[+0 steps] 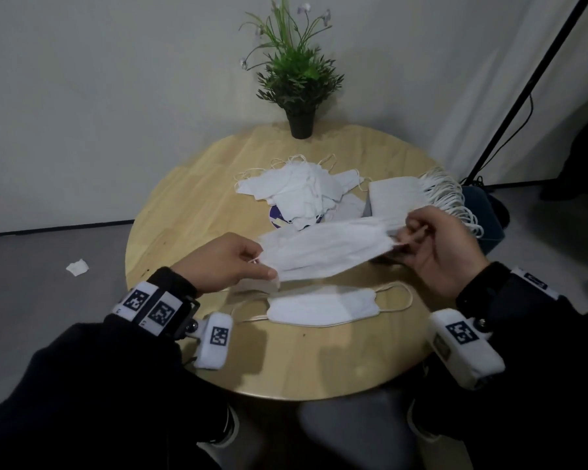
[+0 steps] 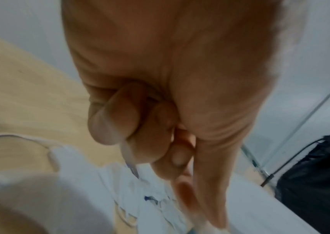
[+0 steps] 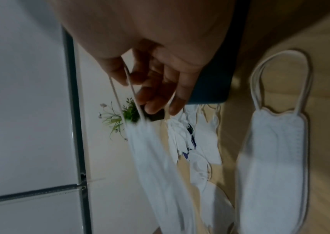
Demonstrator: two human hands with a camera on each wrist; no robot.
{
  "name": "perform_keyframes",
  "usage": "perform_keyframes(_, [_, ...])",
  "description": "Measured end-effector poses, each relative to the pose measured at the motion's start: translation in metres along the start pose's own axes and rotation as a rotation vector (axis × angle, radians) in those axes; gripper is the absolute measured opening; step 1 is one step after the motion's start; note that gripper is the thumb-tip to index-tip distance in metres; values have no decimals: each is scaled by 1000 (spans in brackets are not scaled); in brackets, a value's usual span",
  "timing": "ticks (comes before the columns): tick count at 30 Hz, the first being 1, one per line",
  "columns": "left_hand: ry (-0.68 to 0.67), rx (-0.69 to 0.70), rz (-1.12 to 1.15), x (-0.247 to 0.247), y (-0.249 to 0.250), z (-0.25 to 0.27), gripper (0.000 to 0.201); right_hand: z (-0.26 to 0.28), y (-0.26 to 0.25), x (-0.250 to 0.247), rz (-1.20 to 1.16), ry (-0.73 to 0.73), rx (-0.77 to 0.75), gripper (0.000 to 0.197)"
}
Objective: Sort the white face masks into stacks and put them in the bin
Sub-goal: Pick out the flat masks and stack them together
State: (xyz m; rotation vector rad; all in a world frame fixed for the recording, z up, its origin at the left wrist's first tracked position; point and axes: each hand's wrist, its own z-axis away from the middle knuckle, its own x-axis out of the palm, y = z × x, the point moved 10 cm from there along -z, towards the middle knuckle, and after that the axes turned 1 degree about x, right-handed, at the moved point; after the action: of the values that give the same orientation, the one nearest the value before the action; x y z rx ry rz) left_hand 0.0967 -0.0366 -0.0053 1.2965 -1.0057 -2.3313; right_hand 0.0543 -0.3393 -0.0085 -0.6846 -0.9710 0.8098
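Two hands stretch one white mask (image 1: pixel 326 251) between them above the round wooden table (image 1: pixel 319 361). From the head view, the left hand (image 1: pixel 226 262) pinches the mask's left end and the right hand (image 1: pixel 445 249) holds its right end, all of it off the tabletop. Only the right wrist view shows how: the fingers (image 3: pixel 156 101) are curled round the thin ear loops (image 3: pixel 120 98), with the mask hanging from them. In the left wrist view the fingers are curled tightly, though blur hides what they grip. A folded mask (image 1: pixel 323 308) lies flat on the table nearer the person. Farther back sits a loose pile of masks (image 1: pixel 296 191), with a neat stack (image 1: pixel 398 198) to its right. Off the table's right edge is the dark blue bin (image 1: pixel 482 212). A potted plant (image 1: pixel 297 79) stands at the far edge.
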Motion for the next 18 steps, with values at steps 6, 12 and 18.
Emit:
perform_keyframes(6, [139,-103,215,-28,-27,-7,31,2,26,-22,286,5,143,34])
perform_keyframes(12, [-21,-245,45,-4,-53,-6,24,7,10,-19,190,36,-36,17])
perform_keyframes(18, [-21,-309,37,3,-65,-5,17,5,26,-20,286,17,42,28])
